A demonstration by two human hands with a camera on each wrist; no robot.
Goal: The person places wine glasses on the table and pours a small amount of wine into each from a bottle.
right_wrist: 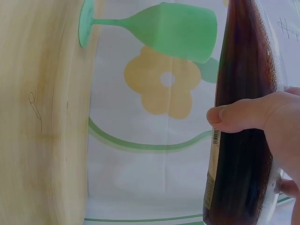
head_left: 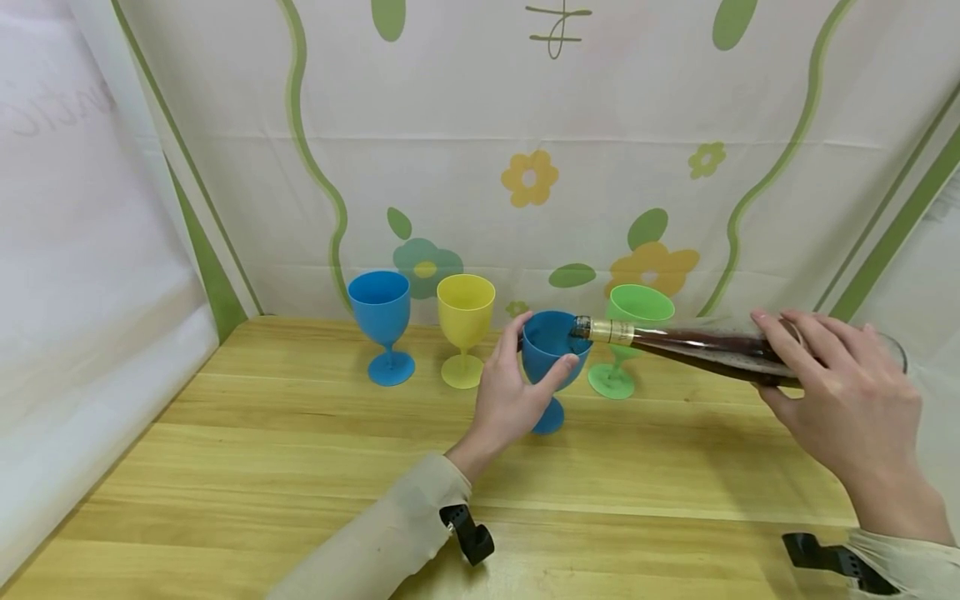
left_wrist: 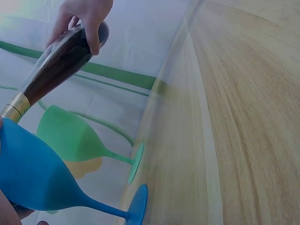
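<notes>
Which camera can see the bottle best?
The head view: it shows the bottle from end to end, though the right hand covers part. The left wrist view catches the body and gold band, but not the neck's tip. The right wrist view shows only part, close up.

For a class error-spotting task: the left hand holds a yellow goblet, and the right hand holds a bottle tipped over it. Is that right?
Not quite: the head view shows the goblet in the left hand is blue, not yellow. The right hand does hold a bottle tipped over it.
</notes>
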